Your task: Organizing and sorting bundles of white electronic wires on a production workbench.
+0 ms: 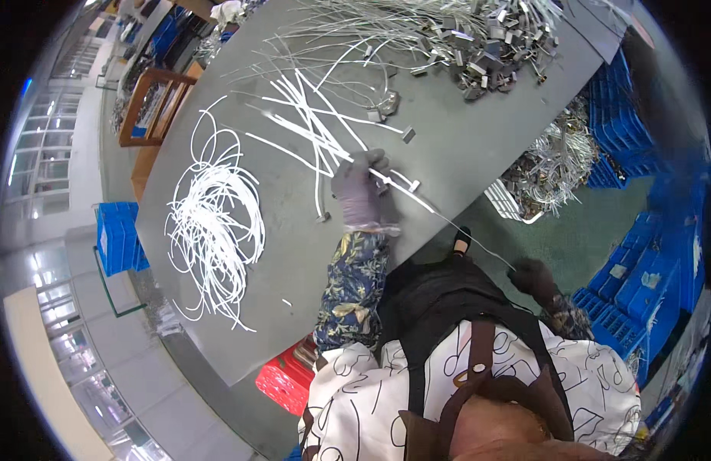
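My left hand [360, 188], in a dark grey glove, is closed over a white sleeve tube [413, 202] on the grey table. A thin wire [478, 243] comes out of the tube's lower end and runs past the table edge. My right hand [534, 278], also gloved, is closed at the wire's far end beside my lap. Beyond my left hand, several white-sleeved wires [309, 127] lie crossed, some ending in small metal pieces [408, 135]. A tangled heap of white tubing [217, 230] sits to the left.
Many thin wires with metal blocks [494, 54] are heaped at the table's far side. Right of the table, a white basket [517, 207] holds more wires, near blue crates [620, 115]. A red crate [288, 376] stands under the near edge; a wooden chair [144, 107] is at far left.
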`<move>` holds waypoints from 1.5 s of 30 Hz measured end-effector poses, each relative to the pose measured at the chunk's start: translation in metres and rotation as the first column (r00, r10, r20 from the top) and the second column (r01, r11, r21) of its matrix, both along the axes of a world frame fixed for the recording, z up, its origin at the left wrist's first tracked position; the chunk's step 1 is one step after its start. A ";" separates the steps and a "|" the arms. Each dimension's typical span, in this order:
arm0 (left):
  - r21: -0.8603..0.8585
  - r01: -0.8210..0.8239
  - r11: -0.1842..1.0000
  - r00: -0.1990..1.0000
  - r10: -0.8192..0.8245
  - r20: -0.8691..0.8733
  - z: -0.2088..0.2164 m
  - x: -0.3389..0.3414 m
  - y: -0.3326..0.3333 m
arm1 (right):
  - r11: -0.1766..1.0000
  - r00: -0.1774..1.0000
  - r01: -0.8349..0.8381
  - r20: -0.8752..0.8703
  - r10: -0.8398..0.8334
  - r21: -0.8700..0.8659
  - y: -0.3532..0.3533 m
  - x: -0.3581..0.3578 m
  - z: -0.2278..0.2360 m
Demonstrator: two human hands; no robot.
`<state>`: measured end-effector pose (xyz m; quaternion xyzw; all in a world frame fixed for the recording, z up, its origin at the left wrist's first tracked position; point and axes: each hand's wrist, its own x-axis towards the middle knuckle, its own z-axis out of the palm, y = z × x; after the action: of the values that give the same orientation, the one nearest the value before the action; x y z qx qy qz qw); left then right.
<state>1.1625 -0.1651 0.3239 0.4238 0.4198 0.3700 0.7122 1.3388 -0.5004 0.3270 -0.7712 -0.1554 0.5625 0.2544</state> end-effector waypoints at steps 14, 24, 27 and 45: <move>0.478 -0.094 0.873 0.495 0.458 -0.739 -0.022 -0.197 0.082 | 0.857 0.908 -0.378 0.319 0.270 0.351 0.273 -0.074 0.056; 0.347 0.353 0.869 -0.028 0.381 -0.924 -0.015 -0.264 0.119 | 0.840 0.917 -0.298 0.382 0.119 0.453 0.383 -0.029 0.006; 0.057 -0.350 0.935 0.819 0.335 -0.465 0.015 -0.232 0.116 | 0.811 0.975 0.038 -0.199 0.098 0.584 0.354 0.014 0.004; -0.553 -0.012 0.833 0.889 0.262 0.375 0.035 0.019 -0.002 | 0.678 0.960 -0.150 -0.060 0.275 0.719 0.170 -0.033 0.031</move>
<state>1.1816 -0.1671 0.3588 0.0820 0.3664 0.3742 0.8479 1.3055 -0.3304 0.3580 -0.5419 -0.4268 0.5462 0.4753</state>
